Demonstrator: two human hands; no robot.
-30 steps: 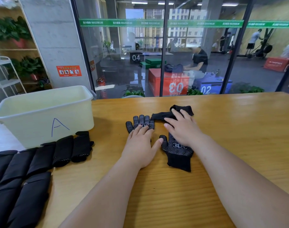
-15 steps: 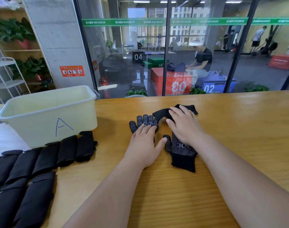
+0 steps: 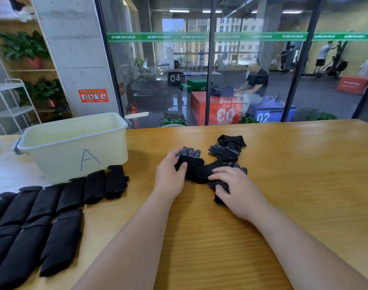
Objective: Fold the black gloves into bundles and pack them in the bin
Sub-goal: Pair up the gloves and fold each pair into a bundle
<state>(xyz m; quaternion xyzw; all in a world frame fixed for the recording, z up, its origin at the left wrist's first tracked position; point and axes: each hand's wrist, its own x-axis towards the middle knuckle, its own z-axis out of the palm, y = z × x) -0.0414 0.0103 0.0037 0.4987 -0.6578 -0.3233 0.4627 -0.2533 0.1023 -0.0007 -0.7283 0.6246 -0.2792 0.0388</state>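
**A:** Head view. Where are the gloves?

**B:** The gloves lie mid-surface, dead ahead of you at twelve o'clock. Your left grip is curled round their finger end with the thumb on top. Dotted fingertips poke out at its twelve o'clock.

**A:** And my right?

**B:** Your right grip lies spread with the fingers only slightly bent. It presses down on the dotted part of the same heap, at four o'clock of your left. It clasps nothing.

**A:** Anything loose?

**B:** A loose glove lies crumpled at one o'clock, just beside the heap. I cannot tell whether they touch.

**A:** The bin?

**B:** The bin, marked A, stands at ten o'clock, well apart from both grips. Its floor is hidden from you. The bundles lie in rows on the surface at eight o'clock, and the far row is just beside the bin's front wall.
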